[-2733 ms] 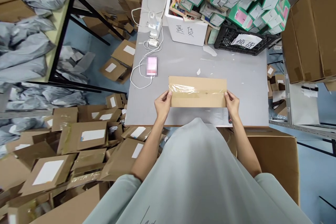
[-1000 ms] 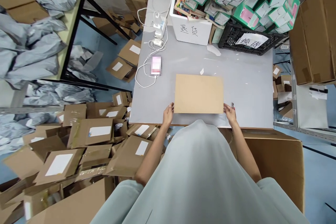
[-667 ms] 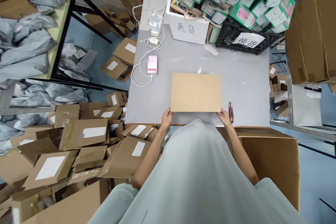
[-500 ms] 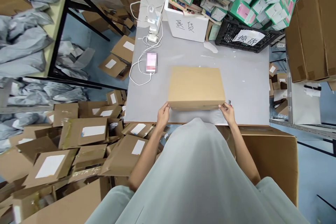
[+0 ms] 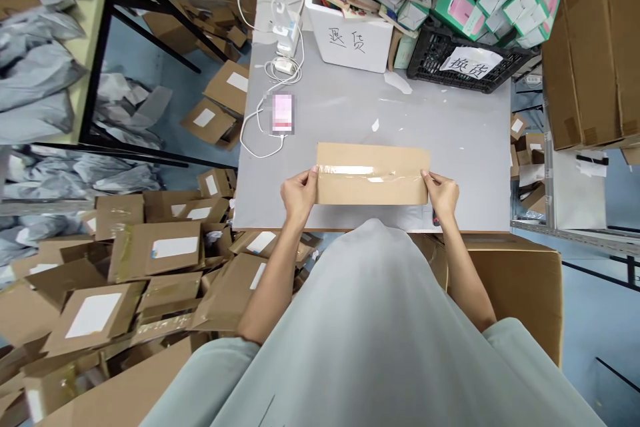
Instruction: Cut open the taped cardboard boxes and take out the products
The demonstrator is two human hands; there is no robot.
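Note:
A brown cardboard box is at the front of the grey table, its narrow side turned up to the camera. Clear, shiny tape runs along the middle of that side. My left hand pinches the box's left end between thumb and fingers. At the opposite end, my right hand grips the edge the same way. A small dark and red object lies by my right wrist, partly hidden; its kind cannot be made out.
A phone-like device, blurred, lies on the left with a white cable and power strip. At the back stand a white bin and a black crate full of green-white boxes. Cardboard boxes crowd the floor at left.
The box has been tipped, so its taped narrow side now shows in place of the broad plain face. Both hands have risen slightly with it and still hold its ends.

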